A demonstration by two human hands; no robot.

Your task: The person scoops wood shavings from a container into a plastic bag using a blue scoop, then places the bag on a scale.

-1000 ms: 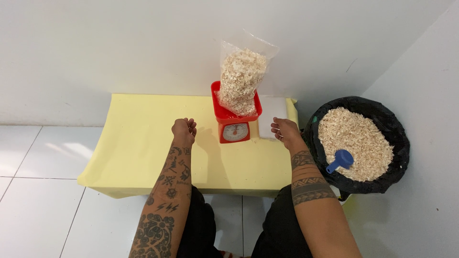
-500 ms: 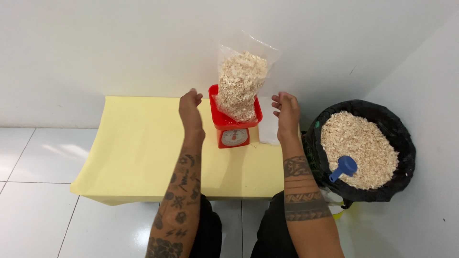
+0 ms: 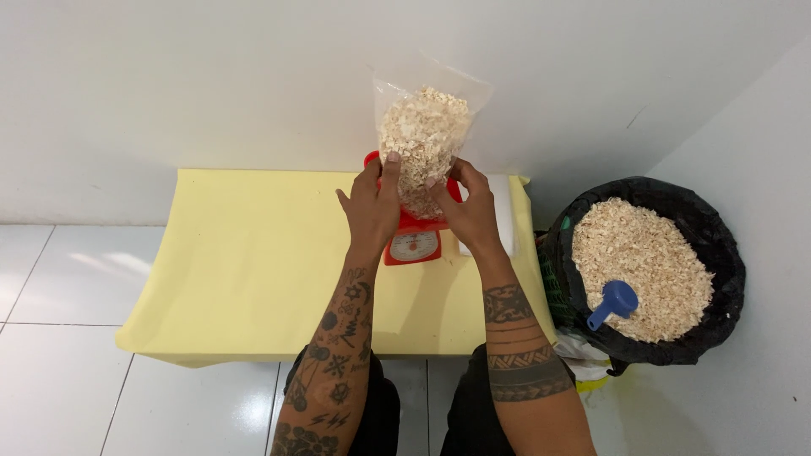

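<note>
A clear plastic bag (image 3: 422,135) filled with pale wood shavings stands upright on a small red dial scale (image 3: 413,243) at the back of a low yellow table (image 3: 245,270). My left hand (image 3: 370,205) grips the bag's lower left side. My right hand (image 3: 470,205) grips its lower right side. Both hands cover the bag's bottom and most of the scale's red pan.
A black-lined bin (image 3: 646,270) full of wood shavings stands to the right, with a blue scoop (image 3: 614,302) lying in it. A white flat stack (image 3: 505,211) lies on the table beside the scale. White walls stand behind and to the right; white floor tiles lie to the left.
Both hands rose from the table beside the scale, moved inward and closed on the lower sides of the bag.
</note>
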